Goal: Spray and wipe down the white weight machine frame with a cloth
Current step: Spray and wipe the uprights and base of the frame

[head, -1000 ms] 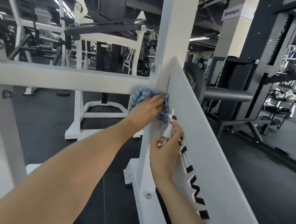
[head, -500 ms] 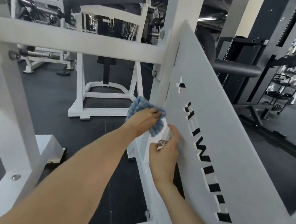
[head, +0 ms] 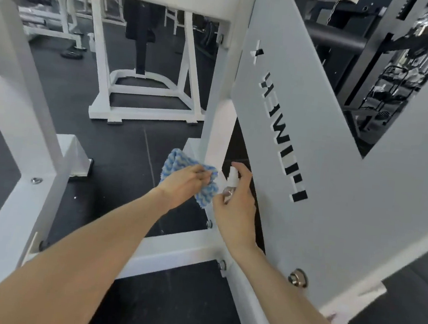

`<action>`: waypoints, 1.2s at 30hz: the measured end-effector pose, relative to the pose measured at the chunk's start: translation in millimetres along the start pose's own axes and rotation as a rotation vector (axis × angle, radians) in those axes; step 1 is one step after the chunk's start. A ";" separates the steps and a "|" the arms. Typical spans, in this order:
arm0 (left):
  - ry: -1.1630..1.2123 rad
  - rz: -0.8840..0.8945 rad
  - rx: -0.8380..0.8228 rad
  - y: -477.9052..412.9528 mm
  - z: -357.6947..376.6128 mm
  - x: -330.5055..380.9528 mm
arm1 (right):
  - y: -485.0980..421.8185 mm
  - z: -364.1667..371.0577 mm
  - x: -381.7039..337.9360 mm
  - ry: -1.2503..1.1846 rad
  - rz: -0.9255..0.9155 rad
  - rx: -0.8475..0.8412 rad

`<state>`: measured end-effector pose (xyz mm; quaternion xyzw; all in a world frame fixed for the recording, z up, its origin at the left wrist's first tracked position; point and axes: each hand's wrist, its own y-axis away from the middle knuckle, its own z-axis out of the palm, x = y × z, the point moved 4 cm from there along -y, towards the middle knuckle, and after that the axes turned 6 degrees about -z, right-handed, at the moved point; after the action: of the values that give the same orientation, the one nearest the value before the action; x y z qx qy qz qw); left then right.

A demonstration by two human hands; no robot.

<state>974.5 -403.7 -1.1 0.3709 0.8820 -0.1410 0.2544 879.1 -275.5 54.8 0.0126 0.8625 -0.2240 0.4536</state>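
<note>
Left grip: the left hand holds a bunched blue-and-white cloth in curled fingers.
Right grip: the right hand is wrapped round a small spray bottle, one finger on its top.
Frame: the white upright post stands just ahead of both hands, its long axis vertical.
Relation: the cloth sits at the post's lower end, just left of the bottle. Whether it is pressed against the post is unclear.
Nearer hand: the left, so the wipe probably runs along the post.
Panel: a lettered plate slopes away on the right.
Floor: dark rubber matting.
Room: a gym, with another white frame beyond.
</note>
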 end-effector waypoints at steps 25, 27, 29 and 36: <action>0.689 -0.257 0.013 124.1 -7.9 190.4 | 180.0 -31.1 80.0 0.082 -0.154 -0.197; 0.637 -0.206 0.032 126.2 -13.6 209.2 | 188.5 -46.4 83.2 0.048 -0.134 -0.147; 0.512 -0.151 -0.013 126.1 -9.8 219.8 | 198.0 -64.2 87.9 0.058 -0.127 -0.131; 0.671 -0.205 0.198 133.3 -14.7 214.8 | 204.4 -124.8 109.5 0.124 -0.141 -0.178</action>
<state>938.3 -180.9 -115.8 0.3291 0.9310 -0.1207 -0.1017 763.8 -61.9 -47.2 -0.0744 0.9042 -0.1767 0.3818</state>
